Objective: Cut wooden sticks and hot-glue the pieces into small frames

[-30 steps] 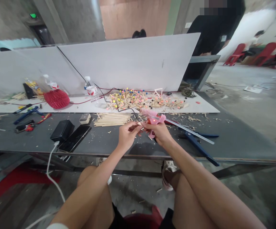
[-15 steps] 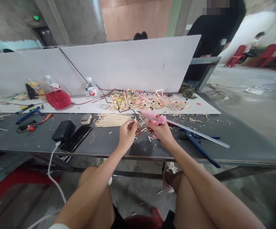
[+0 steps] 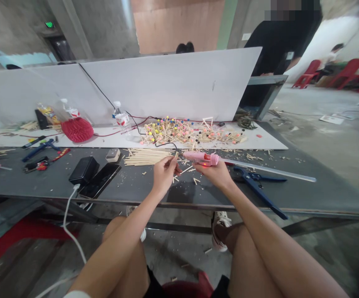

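Note:
My right hand (image 3: 215, 171) is wrapped round a pink glue gun (image 3: 198, 157) with a small red light lit. A long clear glue stick (image 3: 269, 169) runs out of its back to the right. The gun's nozzle points left, close to my left hand (image 3: 164, 170). The left fingers are pinched on a short wooden stick (image 3: 176, 155), its tip showing just above them. Behind my hands lies a stack of wooden sticks (image 3: 147, 157), and beyond it a heap of short sticks (image 3: 173, 131) with coloured balls on their ends.
Blue-handled cutters (image 3: 260, 192) lie right of my right hand. On the left are a phone (image 3: 100, 180), a black power block (image 3: 83, 170), a red pleated pouch (image 3: 77, 130) and a plastic bottle (image 3: 122, 119). A white panel (image 3: 167, 87) stands behind; a person (image 3: 278, 45) is beyond it.
The glue gun has come down slightly and turned more level, its nozzle now beside the stick in my left hand. The glue stick's far end has swung up and right. My left hand has barely moved.

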{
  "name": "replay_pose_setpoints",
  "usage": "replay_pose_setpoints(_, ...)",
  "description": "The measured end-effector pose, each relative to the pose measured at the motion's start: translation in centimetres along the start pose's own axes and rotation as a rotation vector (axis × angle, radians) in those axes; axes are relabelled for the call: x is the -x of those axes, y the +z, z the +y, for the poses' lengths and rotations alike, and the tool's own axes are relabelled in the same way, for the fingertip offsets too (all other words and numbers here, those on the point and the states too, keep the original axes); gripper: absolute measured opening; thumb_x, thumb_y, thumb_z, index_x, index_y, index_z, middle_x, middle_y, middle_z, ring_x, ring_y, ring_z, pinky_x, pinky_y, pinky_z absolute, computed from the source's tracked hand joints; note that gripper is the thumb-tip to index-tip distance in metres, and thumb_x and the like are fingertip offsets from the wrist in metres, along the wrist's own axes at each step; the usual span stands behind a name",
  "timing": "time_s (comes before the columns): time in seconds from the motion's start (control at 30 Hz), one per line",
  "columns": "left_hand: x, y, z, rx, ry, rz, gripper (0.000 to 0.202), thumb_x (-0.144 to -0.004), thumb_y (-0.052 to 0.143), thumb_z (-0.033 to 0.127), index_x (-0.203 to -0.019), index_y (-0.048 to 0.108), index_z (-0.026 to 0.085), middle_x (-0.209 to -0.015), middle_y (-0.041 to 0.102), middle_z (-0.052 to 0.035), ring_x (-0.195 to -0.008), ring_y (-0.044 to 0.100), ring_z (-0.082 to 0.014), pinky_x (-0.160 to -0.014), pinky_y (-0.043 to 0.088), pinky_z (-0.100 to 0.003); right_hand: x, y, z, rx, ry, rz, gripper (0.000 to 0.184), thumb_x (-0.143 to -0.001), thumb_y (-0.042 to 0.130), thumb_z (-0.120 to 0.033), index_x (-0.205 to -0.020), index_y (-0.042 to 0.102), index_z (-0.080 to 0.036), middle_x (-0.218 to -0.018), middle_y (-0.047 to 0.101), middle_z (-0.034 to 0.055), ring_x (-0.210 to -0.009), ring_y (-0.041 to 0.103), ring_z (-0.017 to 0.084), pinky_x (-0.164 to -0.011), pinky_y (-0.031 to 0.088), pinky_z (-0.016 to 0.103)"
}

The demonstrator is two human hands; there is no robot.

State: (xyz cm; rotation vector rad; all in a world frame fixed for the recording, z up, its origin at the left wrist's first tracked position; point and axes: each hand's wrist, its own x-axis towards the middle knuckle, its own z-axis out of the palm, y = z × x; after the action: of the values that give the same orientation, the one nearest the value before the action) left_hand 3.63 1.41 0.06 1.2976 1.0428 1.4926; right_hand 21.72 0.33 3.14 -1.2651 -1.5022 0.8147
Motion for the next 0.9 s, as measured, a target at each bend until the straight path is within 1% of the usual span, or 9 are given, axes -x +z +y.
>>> replay_pose_setpoints(0.1,0.01,0.10,0.06,0.008,0.005,0.001,0.035,-0.083,0.068,0.048,-0.089,0.068,0.014,-0.064,0.059,-0.0001,-0.054,0.064,-0.0153,-0.048,0.052,-0.024,-0.07,0.00,-0.05,-0.005,-0.049,-0.015,0.011,-0.069,0.065,-0.028,-0.066,0.064,-0.018,-0.059,0.053,-0.0009,-0.059,0.046,0.014,-0.056,0.038,0.027)
replay_pose_setpoints(0.2,0.03,0.22,0.25,0.012,-0.002,0.000,0.034,-0.082,0.069,0.048,-0.088,0.067,0.014,-0.064,0.060,-0.0003,-0.054,0.065,-0.0154,-0.048,0.053,-0.024,-0.07,-0.02,-0.11,-0.002,-0.054,-0.026,0.009,-0.069,0.064,-0.026,-0.065,0.061,-0.018,-0.058,0.050,-0.0019,-0.058,0.044,0.013,-0.057,0.038,0.027)
replay_pose_setpoints(0.37,0.07,0.34,0.44,0.035,-0.058,-0.007,0.038,-0.081,0.070,0.051,-0.091,0.065,0.014,-0.063,0.061,-0.0002,-0.051,0.065,-0.0167,-0.043,0.052,-0.025,-0.03,-0.10,-0.04,0.020,-0.055,-0.015,0.010,-0.067,0.062,-0.026,-0.062,0.058,-0.019,-0.058,0.047,-0.0026,-0.057,0.040,0.012,-0.056,0.036,0.026)
replay_pose_setpoints(0.57,0.03,0.28,0.39,0.092,-0.050,-0.008,0.038,-0.079,0.074,0.046,-0.095,0.067,0.012,-0.065,0.063,-0.0005,-0.055,0.067,-0.0164,-0.051,0.056,-0.026,0.02,-0.18,-0.16,0.015,-0.037,-0.014,0.010,-0.066,0.062,-0.026,-0.062,0.058,-0.018,-0.058,0.046,-0.0031,-0.056,0.038,0.012,-0.055,0.035,0.026)
replay_pose_setpoints(0.77,0.05,0.32,0.41,0.099,-0.054,-0.013,0.037,-0.079,0.074,0.045,-0.094,0.068,0.012,-0.065,0.063,-0.0007,-0.054,0.067,-0.0156,-0.049,0.055,-0.025,0.08,-0.18,-0.23,0.040,-0.040,-0.005,0.011,-0.065,0.061,-0.027,-0.063,0.057,-0.017,-0.059,0.045,-0.0034,-0.057,0.036,0.011,-0.054,0.033,0.025)
replay_pose_setpoints(0.9,0.09,0.32,0.36,0.090,-0.054,-0.024,0.036,-0.080,0.073,0.045,-0.093,0.068,0.012,-0.065,0.062,-0.0009,-0.053,0.067,-0.0157,-0.047,0.054,-0.024,0.05,-0.12,-0.20,0.040,-0.045,-0.004,0.010,-0.065,0.059,-0.027,-0.061,0.056,-0.018,-0.057,0.044,-0.0038,-0.056,0.036,0.011,-0.055,0.034,0.025)
